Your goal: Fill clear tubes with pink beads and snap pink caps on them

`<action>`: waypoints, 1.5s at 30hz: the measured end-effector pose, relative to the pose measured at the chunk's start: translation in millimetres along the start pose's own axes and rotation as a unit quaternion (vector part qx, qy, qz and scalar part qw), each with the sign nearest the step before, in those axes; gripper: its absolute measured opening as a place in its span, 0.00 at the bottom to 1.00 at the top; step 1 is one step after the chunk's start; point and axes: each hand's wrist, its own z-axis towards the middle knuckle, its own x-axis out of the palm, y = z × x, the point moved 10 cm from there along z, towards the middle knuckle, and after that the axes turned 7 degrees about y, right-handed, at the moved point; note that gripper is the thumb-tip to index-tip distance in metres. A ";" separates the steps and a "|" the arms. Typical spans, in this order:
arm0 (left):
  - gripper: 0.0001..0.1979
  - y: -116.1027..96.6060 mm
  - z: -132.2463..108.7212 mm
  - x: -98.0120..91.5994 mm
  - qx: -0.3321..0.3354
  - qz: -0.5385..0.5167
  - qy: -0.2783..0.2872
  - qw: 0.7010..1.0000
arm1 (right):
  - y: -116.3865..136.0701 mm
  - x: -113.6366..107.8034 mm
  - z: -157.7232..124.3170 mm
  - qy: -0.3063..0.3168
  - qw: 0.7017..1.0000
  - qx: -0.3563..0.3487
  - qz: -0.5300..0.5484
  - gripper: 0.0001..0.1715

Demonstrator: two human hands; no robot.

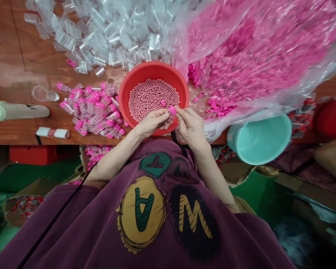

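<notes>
My left hand point(152, 122) is closed around a small clear container of pink beads point(168, 120), over the near rim of a red bowl point(124, 100). Its bright pink cap point(172, 110) faces away from me, and my right hand point(192, 127) pinches it at the side. Whether the cap is fully seated I cannot tell. Loose pink beads point(148, 95) lie in the bowl, with another pink cap point(162, 102) on top of them. Left of the bowl is a heap of pink-capped containers point(96, 108) filled with beads.
Clear empty containers point(114, 37) are piled at the back. A plastic bag of pink parts point(257, 56) covers the right side. A teal tub point(263, 140) sits at the table edge. A pale bottle point(19, 111) lies at left. Another person's arm point(332, 157) shows far right.
</notes>
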 end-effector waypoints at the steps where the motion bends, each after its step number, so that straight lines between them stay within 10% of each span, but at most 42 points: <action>1: 0.26 1.3 -0.7 -1.1 -0.002 0.001 -0.005 1.000 | 0.0 2.2 -1.7 0.002 1.000 -0.003 -0.012 0.25; 45: 0.29 -7.2 -4.2 7.0 0.019 0.075 -0.002 0.997 | 7.8 9.5 -15.8 0.012 1.000 0.012 0.023 0.26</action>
